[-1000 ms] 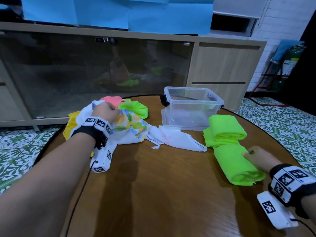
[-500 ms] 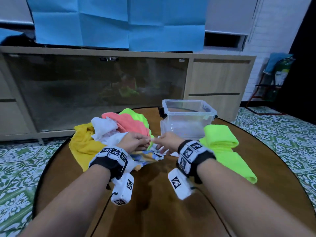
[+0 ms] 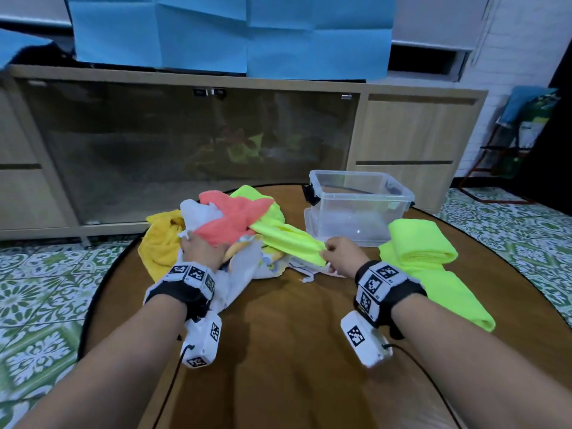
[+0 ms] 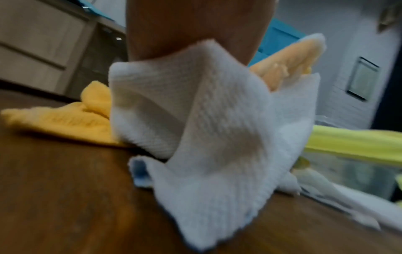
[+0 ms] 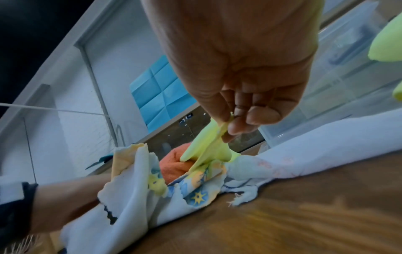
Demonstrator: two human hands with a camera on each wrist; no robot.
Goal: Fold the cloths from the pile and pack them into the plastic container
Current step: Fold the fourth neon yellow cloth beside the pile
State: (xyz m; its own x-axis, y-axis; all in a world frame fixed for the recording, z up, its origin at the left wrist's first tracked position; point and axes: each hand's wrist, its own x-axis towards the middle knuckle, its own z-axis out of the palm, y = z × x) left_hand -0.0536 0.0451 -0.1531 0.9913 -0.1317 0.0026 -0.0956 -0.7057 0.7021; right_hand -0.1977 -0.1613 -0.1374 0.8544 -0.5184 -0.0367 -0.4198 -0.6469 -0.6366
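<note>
A pile of cloths lies on the round wooden table (image 3: 278, 351): yellow (image 3: 161, 239), coral (image 3: 232, 218), white printed (image 3: 247, 267) and neon green (image 3: 288, 236). My right hand (image 3: 328, 250) pinches a corner of the neon green cloth (image 5: 208, 144) between thumb and fingers, and the cloth is stretched out from the pile. My left hand (image 3: 201, 250) is dug into the pile and grips the white cloth (image 4: 195, 128); its fingers are hidden. The clear plastic container (image 3: 362, 193) stands open behind the right hand, with no cloth showing inside.
Two folded neon green cloths (image 3: 424, 243) lie right of the container, near the table's right edge. A long wooden cabinet with dark glass doors (image 3: 185, 150) stands behind the table. Bare tabletop lies in front of the hands. The floor is green patterned tile.
My right hand left the folded green cloths, came to the pile, and now pulls a neon green cloth out to the right. The left hand stays in the pile.
</note>
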